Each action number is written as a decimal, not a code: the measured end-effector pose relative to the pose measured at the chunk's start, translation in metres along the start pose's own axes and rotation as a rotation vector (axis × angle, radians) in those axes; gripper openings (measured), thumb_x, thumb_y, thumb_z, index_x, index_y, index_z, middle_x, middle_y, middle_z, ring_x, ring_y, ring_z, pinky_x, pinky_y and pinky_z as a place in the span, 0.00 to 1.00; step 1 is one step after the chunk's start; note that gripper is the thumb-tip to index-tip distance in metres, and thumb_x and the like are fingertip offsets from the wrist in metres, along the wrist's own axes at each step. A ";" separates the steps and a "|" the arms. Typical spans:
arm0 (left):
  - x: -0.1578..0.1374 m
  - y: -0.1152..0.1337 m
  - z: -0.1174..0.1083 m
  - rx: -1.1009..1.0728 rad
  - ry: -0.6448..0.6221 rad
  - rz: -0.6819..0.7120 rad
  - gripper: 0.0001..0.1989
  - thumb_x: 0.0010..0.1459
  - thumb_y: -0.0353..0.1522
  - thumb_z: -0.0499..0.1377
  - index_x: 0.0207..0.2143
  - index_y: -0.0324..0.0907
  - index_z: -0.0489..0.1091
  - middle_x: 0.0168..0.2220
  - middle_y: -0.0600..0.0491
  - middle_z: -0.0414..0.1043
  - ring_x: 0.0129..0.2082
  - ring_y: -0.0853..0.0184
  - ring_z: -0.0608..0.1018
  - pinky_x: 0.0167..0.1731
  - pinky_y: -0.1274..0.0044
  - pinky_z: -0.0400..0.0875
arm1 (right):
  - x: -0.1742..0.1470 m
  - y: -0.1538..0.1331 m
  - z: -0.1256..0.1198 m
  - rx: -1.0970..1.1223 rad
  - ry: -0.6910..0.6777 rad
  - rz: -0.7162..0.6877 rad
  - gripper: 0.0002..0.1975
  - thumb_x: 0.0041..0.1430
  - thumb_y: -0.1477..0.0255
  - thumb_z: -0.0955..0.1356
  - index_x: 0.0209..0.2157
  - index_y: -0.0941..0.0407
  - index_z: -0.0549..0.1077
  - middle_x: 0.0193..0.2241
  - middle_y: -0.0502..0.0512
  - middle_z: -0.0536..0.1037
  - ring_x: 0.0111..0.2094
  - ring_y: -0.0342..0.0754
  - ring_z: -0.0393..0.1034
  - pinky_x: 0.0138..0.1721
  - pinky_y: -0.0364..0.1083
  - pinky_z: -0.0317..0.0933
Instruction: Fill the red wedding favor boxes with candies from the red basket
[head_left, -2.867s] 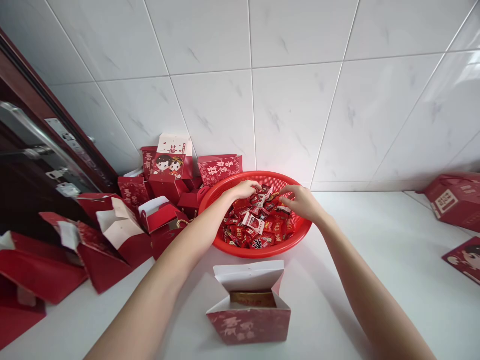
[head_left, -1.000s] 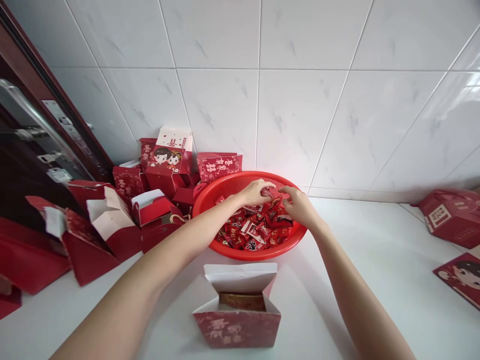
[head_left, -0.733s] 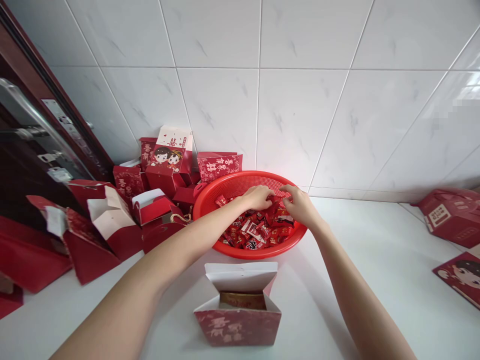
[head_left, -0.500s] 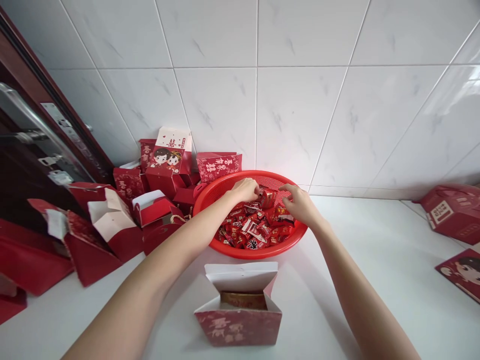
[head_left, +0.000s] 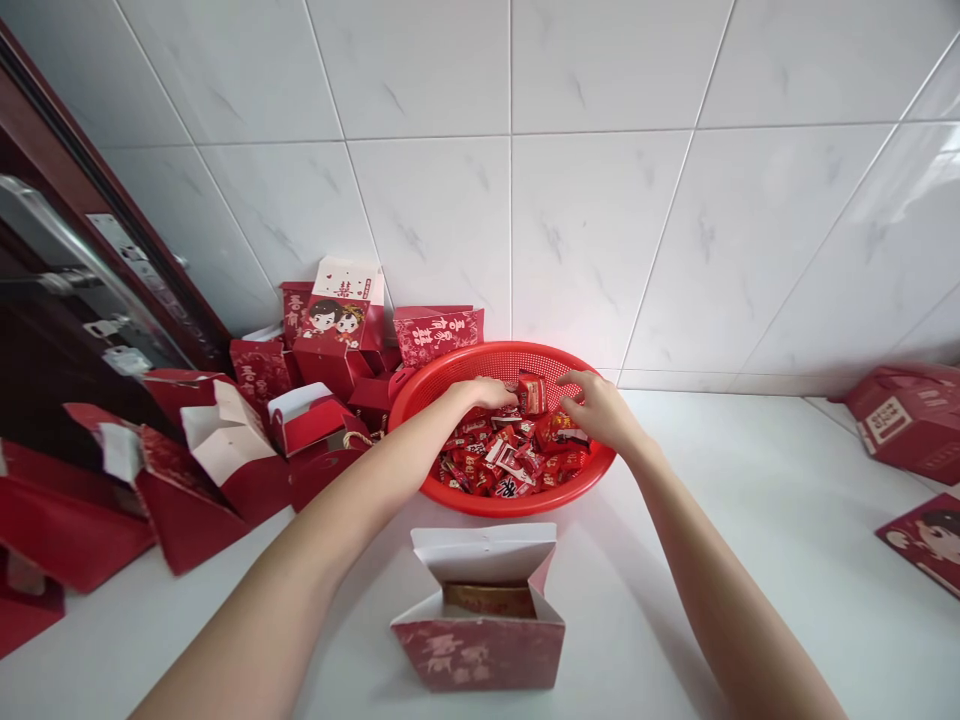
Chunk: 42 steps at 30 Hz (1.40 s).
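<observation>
A red plastic colander [head_left: 517,507] holds a heap of wrapped sweets [head_left: 514,455], mostly red. Inside its back left part, my left hand [head_left: 491,392] lies low over the sweets. Its fingers stretch out flat, and the tips are partly hidden among the wrappers. Just right of them an upright red packet [head_left: 533,394] stands out of the heap. My right hand [head_left: 596,405] hovers over the right rim, thumb and fingers apart with nothing between them. In front stands a red gift box [head_left: 480,655] with its flaps spread and a gold-brown item [head_left: 487,600] inside.
Several red gift boxes [head_left: 255,480], some with raised flaps, crowd the left side beside a dark door frame [head_left: 105,190]. Another closed box [head_left: 911,415] and a flat printed piece [head_left: 926,540] lie at the right. A tiled wall [head_left: 600,240] rises behind the white surface [head_left: 720,480].
My left hand has lowered and flattened among the sweets. The red packet by its fingertips now stands more upright. My right hand has barely moved.
</observation>
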<state>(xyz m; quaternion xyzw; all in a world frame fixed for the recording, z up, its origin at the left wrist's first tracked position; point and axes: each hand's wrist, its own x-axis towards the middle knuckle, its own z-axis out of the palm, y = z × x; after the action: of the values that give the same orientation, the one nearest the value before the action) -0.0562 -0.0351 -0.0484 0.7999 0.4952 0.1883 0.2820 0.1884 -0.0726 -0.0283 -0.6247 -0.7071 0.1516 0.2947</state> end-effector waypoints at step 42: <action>0.059 0.069 -0.017 -0.460 -0.159 0.276 0.26 0.48 0.52 0.68 0.33 0.39 0.74 0.32 0.53 0.74 0.36 0.65 0.76 0.42 0.71 0.69 | 0.000 -0.003 -0.009 0.378 0.027 -0.099 0.10 0.54 0.66 0.72 0.36 0.56 0.76 0.21 0.47 0.73 0.23 0.45 0.65 0.26 0.44 0.59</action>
<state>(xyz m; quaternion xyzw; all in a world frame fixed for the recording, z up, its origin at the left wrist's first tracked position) 0.0067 -0.0016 0.0098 0.7869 0.3023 0.2691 0.4658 0.1921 -0.0745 -0.0195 -0.5246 -0.6920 0.2584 0.4233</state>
